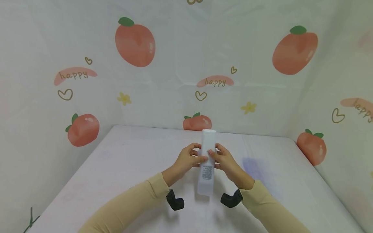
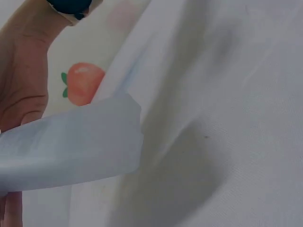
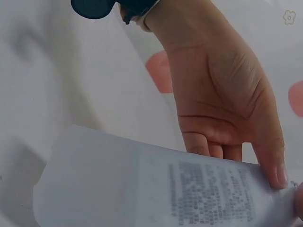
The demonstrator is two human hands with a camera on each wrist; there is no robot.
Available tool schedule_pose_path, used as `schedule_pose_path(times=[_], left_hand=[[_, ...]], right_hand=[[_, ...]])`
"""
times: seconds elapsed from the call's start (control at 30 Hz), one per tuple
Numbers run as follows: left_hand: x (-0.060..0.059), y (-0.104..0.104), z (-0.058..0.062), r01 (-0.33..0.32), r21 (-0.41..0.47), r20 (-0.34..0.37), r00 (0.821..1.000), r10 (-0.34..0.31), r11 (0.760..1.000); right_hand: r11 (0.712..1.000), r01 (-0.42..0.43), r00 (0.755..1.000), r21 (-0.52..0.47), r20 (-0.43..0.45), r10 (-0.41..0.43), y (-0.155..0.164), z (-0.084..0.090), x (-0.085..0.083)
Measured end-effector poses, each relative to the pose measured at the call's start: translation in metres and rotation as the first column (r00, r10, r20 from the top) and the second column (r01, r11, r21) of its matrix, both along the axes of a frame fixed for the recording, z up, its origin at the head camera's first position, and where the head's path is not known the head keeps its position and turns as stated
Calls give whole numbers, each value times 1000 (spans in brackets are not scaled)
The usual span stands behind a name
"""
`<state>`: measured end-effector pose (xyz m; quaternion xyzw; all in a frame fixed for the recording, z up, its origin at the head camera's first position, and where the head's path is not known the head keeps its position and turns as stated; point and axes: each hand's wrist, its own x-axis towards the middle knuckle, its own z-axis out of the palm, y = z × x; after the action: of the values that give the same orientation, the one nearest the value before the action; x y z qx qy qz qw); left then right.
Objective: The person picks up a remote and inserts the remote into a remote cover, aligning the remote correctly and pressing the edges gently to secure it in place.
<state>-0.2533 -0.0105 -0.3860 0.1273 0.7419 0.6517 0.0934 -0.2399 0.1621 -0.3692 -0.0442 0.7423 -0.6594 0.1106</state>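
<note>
Holding white tube (image 1: 207,161): left hand (image 1: 187,159), right hand (image 1: 225,160); cap apparently away.

hands: 2 (L (image 1: 187,159), R (image 1: 225,161)); white bottle (image 1: 207,161): 1; table (image 1: 116,168): 1; wrist cams (image 1: 175,200): 2

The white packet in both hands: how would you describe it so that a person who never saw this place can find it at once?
Look at the pale table set between walls printed with peaches. Near its middle, the left hand and right hand grip a long white packet from both sides. It is the only object on the table, and it carries a block of small grey print.
</note>
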Motion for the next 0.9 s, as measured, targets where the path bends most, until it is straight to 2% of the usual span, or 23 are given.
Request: schedule_pose_path(times=[0.17, 0.33, 0.47, 0.57, 0.67, 0.77, 0.9], left_hand=[[1, 0, 1, 18, -25, 30, 999, -17, 1000], [-2, -1, 4, -54, 42, 57, 997, 52, 998], [-5, -1, 5, -97, 58, 58, 994, 94, 994], [-7, -1, 5, -96, 55, 69, 993, 92, 994], [-8, -1, 6, -70, 53, 89, 994, 65, 996], [-10, -3, 8, -36, 18, 102, 994, 34, 999], [-13, -5, 12, 26, -32, 111, 994, -23, 999]], right_hand=[[1000, -17, 1000, -7, -6, 17, -1, 3, 2], [993, 41, 998, -111, 52, -35, 1, -4, 3], [981, 104, 991, -163, 100, -89, -4, -13, 6], [952, 184, 981, -243, 104, -163, -12, -18, 8], [907, 266, 964, -326, 115, -241, -20, -20, 10], [872, 326, 945, -364, 144, -294, -24, -19, 10], [852, 358, 933, -381, 181, -312, -24, -13, 7]])
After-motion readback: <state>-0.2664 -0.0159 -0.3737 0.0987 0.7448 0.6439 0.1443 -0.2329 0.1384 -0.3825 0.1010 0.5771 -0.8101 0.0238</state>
